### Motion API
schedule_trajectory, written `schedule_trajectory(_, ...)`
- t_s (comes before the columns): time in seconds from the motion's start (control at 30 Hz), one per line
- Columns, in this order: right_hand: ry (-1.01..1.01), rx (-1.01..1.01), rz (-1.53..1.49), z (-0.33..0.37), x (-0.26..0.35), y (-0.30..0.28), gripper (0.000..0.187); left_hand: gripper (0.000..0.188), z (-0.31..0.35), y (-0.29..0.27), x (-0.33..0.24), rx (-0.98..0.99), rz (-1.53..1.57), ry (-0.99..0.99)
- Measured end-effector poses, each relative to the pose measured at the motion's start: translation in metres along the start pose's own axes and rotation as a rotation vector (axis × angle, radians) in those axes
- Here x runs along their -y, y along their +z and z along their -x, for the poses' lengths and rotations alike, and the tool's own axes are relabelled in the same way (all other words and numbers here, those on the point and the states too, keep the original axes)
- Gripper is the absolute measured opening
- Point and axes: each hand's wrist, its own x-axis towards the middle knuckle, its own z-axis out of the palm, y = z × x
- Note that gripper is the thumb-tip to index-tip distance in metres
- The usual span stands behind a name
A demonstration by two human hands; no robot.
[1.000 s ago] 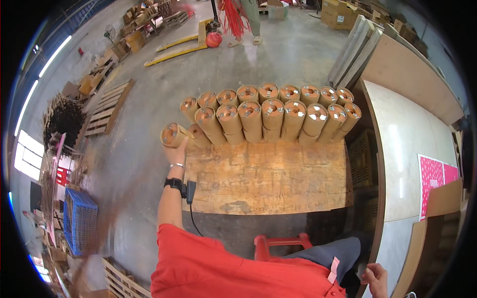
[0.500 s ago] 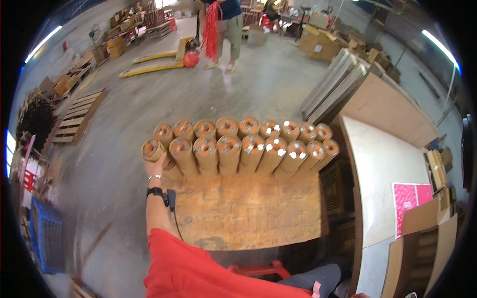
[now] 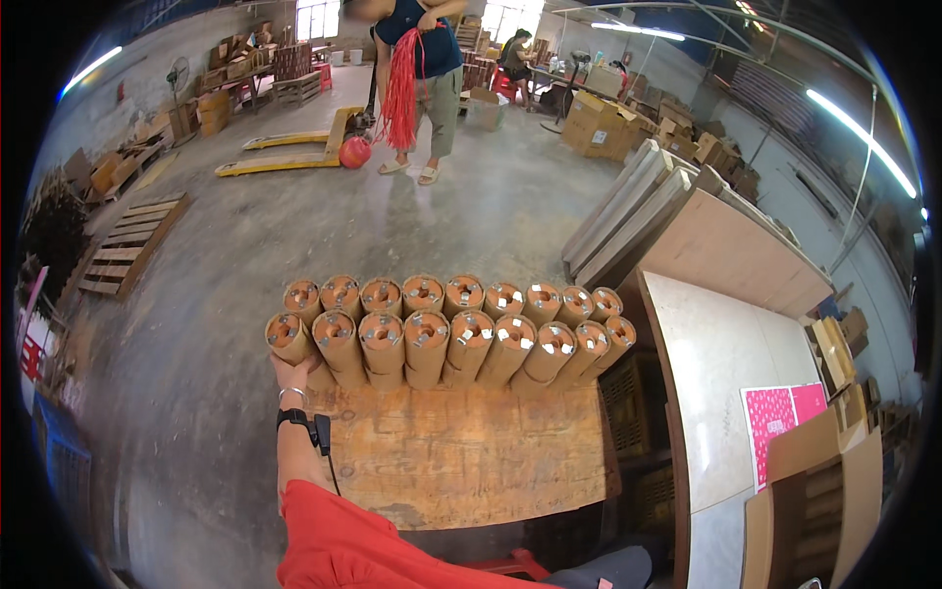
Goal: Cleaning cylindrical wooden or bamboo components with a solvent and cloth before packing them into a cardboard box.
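Brown rolls (image 3: 425,355) stand upright in two tight rows, mostly right of the left fingers (image 3: 312,366), presumably for mutual bracing. I see end roll (image 3: 287,338) cupped low by left hand (image 3: 293,375), likely for steadiness; right hand unseen.

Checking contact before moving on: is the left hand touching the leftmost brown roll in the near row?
Touching. The head view shows the left hand against the near side of that brown roll, with no gap between them.
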Motion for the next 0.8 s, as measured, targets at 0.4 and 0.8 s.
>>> schedule_trajectory(0.4,0.021,0.019,0.079,-0.013,-0.031,0.009,0.031,0.093,0.001,-0.001,0.036,0.073,-0.014,0.051)
schedule_trajectory(0.8,-0.032,0.034,-0.252,-0.039,-0.1,0.024,0.021,0.071,0.124,-0.031,0.114,0.332,-0.699,0.192)
